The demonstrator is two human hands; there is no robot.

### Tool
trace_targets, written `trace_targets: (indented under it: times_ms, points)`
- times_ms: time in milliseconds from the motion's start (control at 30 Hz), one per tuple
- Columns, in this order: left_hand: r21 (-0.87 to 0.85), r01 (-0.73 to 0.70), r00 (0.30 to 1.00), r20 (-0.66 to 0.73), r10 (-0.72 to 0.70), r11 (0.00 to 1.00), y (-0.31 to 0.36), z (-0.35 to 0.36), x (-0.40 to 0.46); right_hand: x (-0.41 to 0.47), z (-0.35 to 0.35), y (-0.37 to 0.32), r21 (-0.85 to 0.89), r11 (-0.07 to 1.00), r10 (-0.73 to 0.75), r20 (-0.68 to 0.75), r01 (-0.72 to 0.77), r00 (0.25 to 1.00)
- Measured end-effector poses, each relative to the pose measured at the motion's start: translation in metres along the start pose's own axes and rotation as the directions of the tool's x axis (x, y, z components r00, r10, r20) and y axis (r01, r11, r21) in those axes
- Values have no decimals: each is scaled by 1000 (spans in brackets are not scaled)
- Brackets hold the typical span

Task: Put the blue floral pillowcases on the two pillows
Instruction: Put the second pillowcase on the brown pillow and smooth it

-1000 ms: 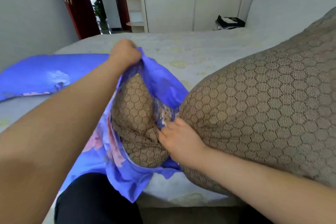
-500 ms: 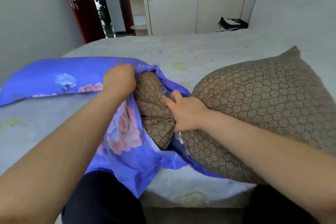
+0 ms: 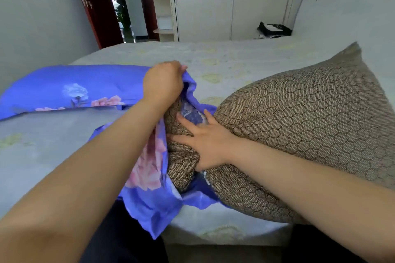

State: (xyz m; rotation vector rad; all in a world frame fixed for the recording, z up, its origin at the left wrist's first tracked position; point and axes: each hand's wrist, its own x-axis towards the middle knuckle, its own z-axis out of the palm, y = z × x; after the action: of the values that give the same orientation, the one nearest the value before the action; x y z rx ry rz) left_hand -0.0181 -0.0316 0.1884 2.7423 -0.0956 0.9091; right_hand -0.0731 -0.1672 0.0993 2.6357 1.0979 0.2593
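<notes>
The brown pillow [image 3: 299, 126] lies on the bed [image 3: 224, 64], one end pushed into the mouth of a blue floral pillowcase [image 3: 149, 194] at the near edge. The left hand [image 3: 163, 83] bunches the case's upper rim in a closed fist. The right hand [image 3: 205, 141] presses the pillow's end, fingers spread, thumb seemingly tucked under. A second blue pillowcase [image 3: 64, 89], possibly already filled, lies to the left.

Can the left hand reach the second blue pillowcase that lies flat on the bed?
Probably yes. The second pillowcase lies uncovered just beyond the left hand, with nothing between them. But that hand now grips the first pillowcase and must release it first.
</notes>
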Motion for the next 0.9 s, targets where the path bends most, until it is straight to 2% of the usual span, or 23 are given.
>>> trace_targets:
  times_ms: [100,167,200,233,267,367,433,500,567,600,667,700,767,800,833,867,900]
  points:
    - [-101,-126,986,101,136,987,46,0,-33,3,0,-5,12,999,-41,-81,42,996]
    - [-122,-261,943,178,280,958,72,10,-70,2,4,0,105,984,-147,25,143,989]
    - [-137,-277,932,203,301,951,76,13,-83,2,8,2,114,979,-182,109,170,977]
    - [-154,-241,940,209,270,958,73,14,-88,1,7,0,118,976,-193,81,183,978]
    - [-171,-176,959,194,208,970,64,13,-85,0,8,-3,84,983,-162,-7,162,987]
    - [-126,-13,998,52,20,992,25,1,-56,-1,17,-3,117,993,-4,-79,14,997]
    - [-101,78,996,38,-75,992,6,-7,-42,-7,18,-1,61,997,44,-106,-38,993]
    - [-65,147,977,162,-135,987,1,-8,-35,-7,12,0,61,995,91,-118,-85,989]
    - [-147,248,924,332,-188,958,10,-6,-33,-5,11,2,119,987,129,-147,-112,981]
    - [-247,306,906,373,-202,919,18,-8,-36,-3,11,3,152,983,126,-172,-101,977]
    - [-495,429,867,460,-191,755,39,-11,-44,-3,2,6,218,976,63,-235,-10,970]
    - [-572,451,862,478,-169,685,51,-8,-52,-5,-4,10,183,983,34,-266,15,963]
    - [-624,507,828,544,-136,595,72,2,-70,-11,-25,15,89,996,-1,-136,13,991]
    - [-621,524,824,543,-163,583,77,11,-78,-11,-22,22,84,996,5,-48,0,999]
    - [-625,548,818,539,-202,555,77,17,-84,-11,-24,26,150,987,46,58,-55,997]
    - [-639,556,817,537,-209,532,76,18,-87,-9,-23,28,191,979,66,65,-78,996]
    - [-649,515,839,516,-173,560,71,18,-85,-6,-21,26,190,979,62,38,-68,997]
